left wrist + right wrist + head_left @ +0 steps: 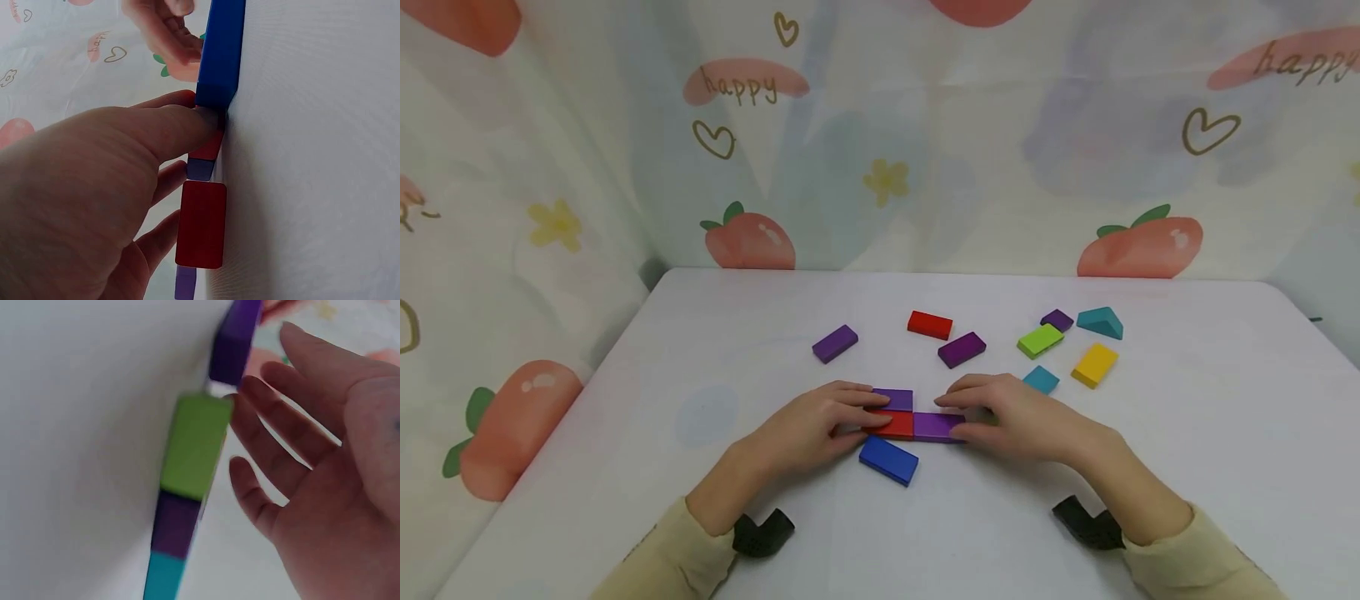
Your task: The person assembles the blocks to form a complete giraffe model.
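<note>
My left hand [820, 423] lies over a joined group of flat blocks, its fingertips resting on a red block [901, 426] and a violet block [898, 400] behind it. In the left wrist view the thumb touches the red block, its tip partly behind a blue block [220, 59]. A purple block [934, 427] lies against the red one's right end. By its right end is my right hand [1011, 414], fingers loosely spread; whether the thumb touches it I cannot tell. Beneath this hand a green block [197, 447] shows in the right wrist view.
Behind the hands lie a violet block [835, 343], a red block [930, 325] and a dark purple block [962, 350]. At the right are a lime block [1041, 341], a yellow block [1094, 365], a teal wedge [1101, 322] and a smaller teal piece [1042, 380].
</note>
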`<control>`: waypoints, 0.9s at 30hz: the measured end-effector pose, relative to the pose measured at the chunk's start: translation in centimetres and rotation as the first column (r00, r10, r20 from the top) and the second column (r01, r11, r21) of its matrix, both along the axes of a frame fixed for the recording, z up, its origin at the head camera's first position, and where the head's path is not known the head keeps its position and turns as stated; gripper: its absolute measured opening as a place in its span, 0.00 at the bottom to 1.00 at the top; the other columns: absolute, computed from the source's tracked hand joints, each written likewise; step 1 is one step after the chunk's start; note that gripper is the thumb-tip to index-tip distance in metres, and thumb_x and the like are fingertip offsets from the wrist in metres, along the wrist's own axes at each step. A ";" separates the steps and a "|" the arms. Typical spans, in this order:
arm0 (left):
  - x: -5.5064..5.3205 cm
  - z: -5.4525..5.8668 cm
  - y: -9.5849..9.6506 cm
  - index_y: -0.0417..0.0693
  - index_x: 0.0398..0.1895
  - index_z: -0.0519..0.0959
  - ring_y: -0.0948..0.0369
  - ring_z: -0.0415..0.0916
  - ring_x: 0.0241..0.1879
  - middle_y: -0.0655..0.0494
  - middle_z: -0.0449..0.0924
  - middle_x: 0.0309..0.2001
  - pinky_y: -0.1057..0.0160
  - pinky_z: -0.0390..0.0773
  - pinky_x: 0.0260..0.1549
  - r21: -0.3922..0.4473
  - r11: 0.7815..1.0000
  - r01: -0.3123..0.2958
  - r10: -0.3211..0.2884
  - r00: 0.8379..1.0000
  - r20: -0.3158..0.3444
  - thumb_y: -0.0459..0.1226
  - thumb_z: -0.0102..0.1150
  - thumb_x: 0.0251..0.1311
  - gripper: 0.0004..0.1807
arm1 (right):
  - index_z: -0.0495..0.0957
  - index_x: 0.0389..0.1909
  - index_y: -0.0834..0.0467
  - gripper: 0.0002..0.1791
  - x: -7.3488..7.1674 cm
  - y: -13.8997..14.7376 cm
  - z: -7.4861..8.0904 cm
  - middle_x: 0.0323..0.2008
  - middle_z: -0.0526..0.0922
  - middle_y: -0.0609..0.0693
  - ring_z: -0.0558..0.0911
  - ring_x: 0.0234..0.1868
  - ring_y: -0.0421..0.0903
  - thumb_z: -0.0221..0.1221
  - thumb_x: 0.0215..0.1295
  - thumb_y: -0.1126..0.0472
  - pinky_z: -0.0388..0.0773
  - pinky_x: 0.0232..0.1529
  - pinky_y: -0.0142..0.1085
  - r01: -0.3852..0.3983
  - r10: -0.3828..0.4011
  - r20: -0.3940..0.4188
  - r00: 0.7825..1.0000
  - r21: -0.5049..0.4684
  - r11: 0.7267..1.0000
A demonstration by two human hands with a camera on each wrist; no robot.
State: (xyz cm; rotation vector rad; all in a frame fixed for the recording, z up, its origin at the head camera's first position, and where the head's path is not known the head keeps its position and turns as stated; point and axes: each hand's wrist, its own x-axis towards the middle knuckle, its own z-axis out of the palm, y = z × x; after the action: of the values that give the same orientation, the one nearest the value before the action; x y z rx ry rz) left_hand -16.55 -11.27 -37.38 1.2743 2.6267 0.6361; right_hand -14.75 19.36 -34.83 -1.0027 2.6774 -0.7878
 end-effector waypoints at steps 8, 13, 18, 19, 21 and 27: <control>0.0 0.0 -0.1 0.54 0.62 0.82 0.58 0.64 0.70 0.60 0.74 0.67 0.56 0.70 0.64 0.008 1.000 0.002 -0.002 1.000 0.006 0.35 0.65 0.67 0.21 | 0.83 0.53 0.59 0.18 -0.5 2.3 1.0 0.50 0.81 0.52 0.80 0.50 0.52 0.68 0.65 0.58 0.82 0.49 0.47 0.244 -0.241 -0.069 0.968 0.044 0.969; 0.0 -0.2 -0.1 0.54 0.63 0.82 0.59 0.64 0.70 0.60 0.74 0.67 0.57 0.70 0.64 0.028 1.000 0.010 -0.010 1.000 0.004 0.35 0.65 0.67 0.21 | 0.83 0.51 0.59 0.17 -0.7 3.4 1.5 0.45 0.81 0.48 0.80 0.46 0.50 0.70 0.63 0.59 0.81 0.48 0.47 0.243 -0.241 -0.033 0.970 0.087 0.966; -0.1 -0.2 -0.1 0.54 0.63 0.82 0.59 0.64 0.70 0.60 0.74 0.67 0.57 0.69 0.64 0.033 0.999 0.013 -0.013 1.000 0.000 0.35 0.65 0.66 0.22 | 0.83 0.51 0.60 0.19 -0.7 3.7 1.6 0.42 0.82 0.46 0.80 0.44 0.47 0.72 0.60 0.61 0.81 0.48 0.46 0.228 -0.230 -0.002 0.973 0.143 0.963; -0.1 -0.2 -0.1 0.54 0.63 0.82 0.59 0.64 0.70 0.60 0.74 0.67 0.57 0.69 0.64 0.032 0.999 0.012 -0.012 1.000 -0.001 0.34 0.65 0.66 0.22 | 0.82 0.51 0.61 0.20 -0.7 3.6 1.6 0.42 0.82 0.46 0.80 0.44 0.47 0.73 0.59 0.61 0.81 0.48 0.46 0.226 -0.230 0.003 0.973 0.158 0.961; -0.1 -0.2 -0.1 0.54 0.63 0.82 0.59 0.64 0.70 0.60 0.74 0.67 0.57 0.69 0.64 0.032 0.999 0.010 -0.010 1.000 0.001 0.34 0.65 0.66 0.22 | 0.82 0.51 0.61 0.22 -0.6 3.3 1.6 0.42 0.81 0.47 0.80 0.43 0.47 0.74 0.57 0.59 0.82 0.48 0.46 0.232 -0.237 0.007 0.971 0.189 0.954; 0.0 -0.2 -0.1 0.55 0.63 0.81 0.59 0.64 0.70 0.60 0.74 0.67 0.57 0.70 0.64 0.028 1.000 0.006 -0.006 1.000 0.009 0.34 0.65 0.66 0.22 | 0.83 0.51 0.60 0.22 -0.3 2.5 1.1 0.42 0.83 0.49 0.80 0.44 0.49 0.75 0.56 0.60 0.82 0.47 0.47 0.238 -0.233 -0.049 0.971 0.202 0.950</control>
State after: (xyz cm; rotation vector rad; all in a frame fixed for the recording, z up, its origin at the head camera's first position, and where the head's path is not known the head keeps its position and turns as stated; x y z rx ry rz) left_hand -16.58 -11.37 -37.60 1.2834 2.6147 0.6783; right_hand -15.09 21.88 -33.77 -0.6571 2.8629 -0.5219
